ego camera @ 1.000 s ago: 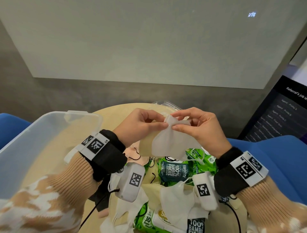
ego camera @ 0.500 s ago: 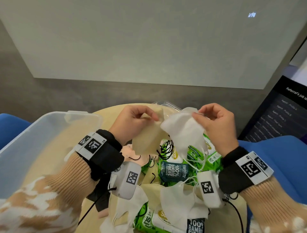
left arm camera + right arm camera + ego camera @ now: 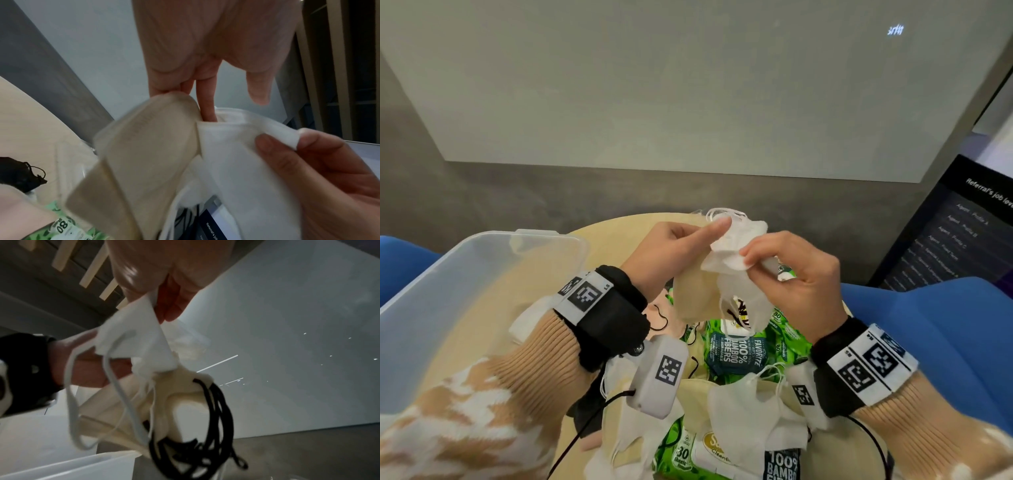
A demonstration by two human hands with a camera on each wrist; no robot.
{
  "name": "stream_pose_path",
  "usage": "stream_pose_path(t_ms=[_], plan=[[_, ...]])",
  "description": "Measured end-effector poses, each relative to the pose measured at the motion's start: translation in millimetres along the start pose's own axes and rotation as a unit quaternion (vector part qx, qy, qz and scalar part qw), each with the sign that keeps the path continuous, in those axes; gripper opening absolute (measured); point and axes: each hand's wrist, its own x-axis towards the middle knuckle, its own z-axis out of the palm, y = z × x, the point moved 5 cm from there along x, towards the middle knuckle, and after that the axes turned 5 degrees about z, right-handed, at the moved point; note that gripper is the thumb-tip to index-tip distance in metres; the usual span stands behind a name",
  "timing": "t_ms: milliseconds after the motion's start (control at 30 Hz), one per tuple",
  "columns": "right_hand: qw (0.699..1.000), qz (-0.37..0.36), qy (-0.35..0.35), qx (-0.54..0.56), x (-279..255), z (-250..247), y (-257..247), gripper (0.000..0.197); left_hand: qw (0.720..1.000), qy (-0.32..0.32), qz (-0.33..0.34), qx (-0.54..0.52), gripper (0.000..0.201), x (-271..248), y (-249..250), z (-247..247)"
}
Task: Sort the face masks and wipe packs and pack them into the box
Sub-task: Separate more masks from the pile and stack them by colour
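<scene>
- Both hands were raised above a round wooden table (image 3: 616,240).
- The left hand (image 3: 667,253) held a beige face mask (image 3: 693,294), its fingers (image 3: 207,99) curled around the mask's top edge.
- The right hand (image 3: 796,274) pinched a white face mask (image 3: 732,250) just beside the beige one.
- Green wipe packs (image 3: 736,349) and more masks lay on the table below.
- A clear plastic box (image 3: 448,274) stood to the left.
</scene>
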Motion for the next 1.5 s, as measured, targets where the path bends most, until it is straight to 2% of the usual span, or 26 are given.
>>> stream_pose_path(t_ms=[133, 233, 267, 333, 433, 533, 633, 733, 900, 967, 1067, 1133, 1267, 1500], plan=[[0.999, -0.008, -0.033, -0.002, -3.5, 6.8, 3.4, 0.007, 1.0, 0.0, -0.007, 0.006, 0.028, 2.6, -6.1, -1.5], [0.999, -0.002, -0.04, 0.002, -3.3, 8.7, 4.8, 0.003, 1.0, 0.005, -0.014, -0.001, 0.021, 2.7, -9.4, -3.2], [0.999, 0.014, -0.04, 0.01, -2.5, 8.4, 5.7, 0.001, 1.0, 0.008, -0.011, -0.003, 0.022, 3.0, -9.7, -4.3], [0.994, 0.096, -0.029, 0.037, -1.6, 4.8, 14.4, 0.011, 0.999, 0.034, -0.003, -0.003, 0.024, 4.2, -9.5, -9.3], [0.964, 0.238, -0.016, 0.114, -3.6, -5.0, 36.8, 0.028, 0.993, 0.103, 0.03, 0.041, 0.016, 6.3, -7.2, -24.5], [0.942, 0.301, 0.022, 0.146, -3.3, -18.8, 55.3, 0.031, 0.983, 0.137, 0.067, 0.099, 0.015, 7.0, -4.8, -37.3], [0.915, 0.374, 0.042, 0.147, -4.5, -24.9, 73.1, 0.028, 0.974, 0.127, 0.125, 0.14, 0.014, 6.9, 0.6, -38.3], [0.872, 0.45, 0.037, 0.188, -11.4, -22.6, 87.7, 0.025, 0.96, 0.114, 0.173, 0.187, 0.013, 7.1, 4.6, -35.7], [0.818, 0.508, 0.046, 0.266, -10.6, -15.2, 82.2, 0.03, 0.959, 0.1, 0.172, 0.203, 0.011, 6.9, 3.9, -33.4], [0.829, 0.505, 0.04, 0.237, -6.2, -15.8, 79.2, 0.03, 0.962, 0.095, 0.162, 0.2, 0.011, 6.7, 3.9, -32.3], [0.849, 0.489, 0.011, 0.201, -0.6, -14.3, 74.5, 0.018, 0.961, 0.082, 0.159, 0.21, 0.015, 6.5, 5.3, -29.7], [0.849, 0.485, 0.004, 0.209, -0.1, -12.8, 73.0, 0.022, 0.961, 0.075, 0.159, 0.215, 0.016, 5.8, 6.2, -28.8], [0.87, 0.458, -0.011, 0.182, 2.3, -16.6, 73.0, 0.024, 0.96, 0.07, 0.155, 0.221, 0.014, 4.3, 7.5, -30.3], [0.871, 0.432, -0.055, 0.227, 2.3, -12.1, 66.0, 0.03, 0.968, 0.056, 0.122, 0.211, 0.018, 6.2, 3.2, -31.8]])
